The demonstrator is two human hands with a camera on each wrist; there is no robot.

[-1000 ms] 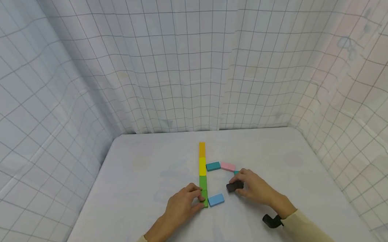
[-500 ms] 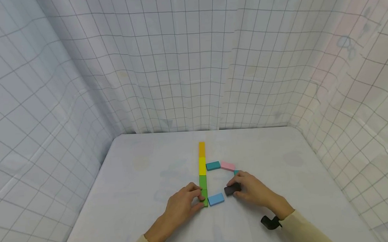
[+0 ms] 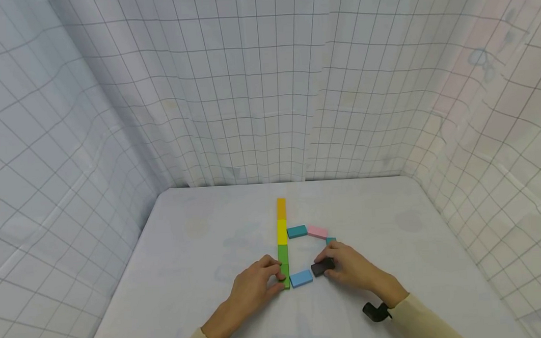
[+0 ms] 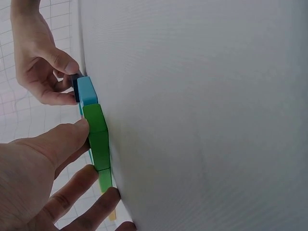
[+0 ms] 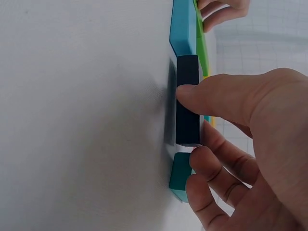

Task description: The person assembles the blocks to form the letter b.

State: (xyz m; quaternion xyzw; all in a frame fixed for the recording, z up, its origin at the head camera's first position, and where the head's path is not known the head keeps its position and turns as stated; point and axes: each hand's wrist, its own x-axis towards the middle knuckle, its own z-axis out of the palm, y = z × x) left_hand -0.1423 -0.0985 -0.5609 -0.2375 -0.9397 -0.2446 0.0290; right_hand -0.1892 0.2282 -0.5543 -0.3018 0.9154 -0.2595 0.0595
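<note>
My right hand [image 3: 353,265] pinches a black block [image 3: 322,267] between thumb and fingers. In the right wrist view, a dark shadow lies beside the black block [image 5: 187,103], near the end of a light blue block [image 5: 184,26]. My left hand [image 3: 257,286] holds the nearest green block [image 3: 286,270], its thumb [image 4: 72,132] against the side in the left wrist view. That green block ends a straight line with another green block [image 3: 282,253], a yellow block [image 3: 282,232] and an orange block [image 3: 282,208]. The light blue block touches or nearly touches the line's near end.
A teal block [image 3: 297,232] and a pink block [image 3: 317,232] curve rightward from the yellow one. Another teal block [image 3: 331,240] follows, partly hidden by my right hand. All lie on a white table [image 3: 201,244] walled by white gridded curtains [image 3: 266,87].
My right hand has brought the black block slightly left and toward me, closer to the light blue block, and tilted it. More of the second teal block shows. The left hand stays in place.
</note>
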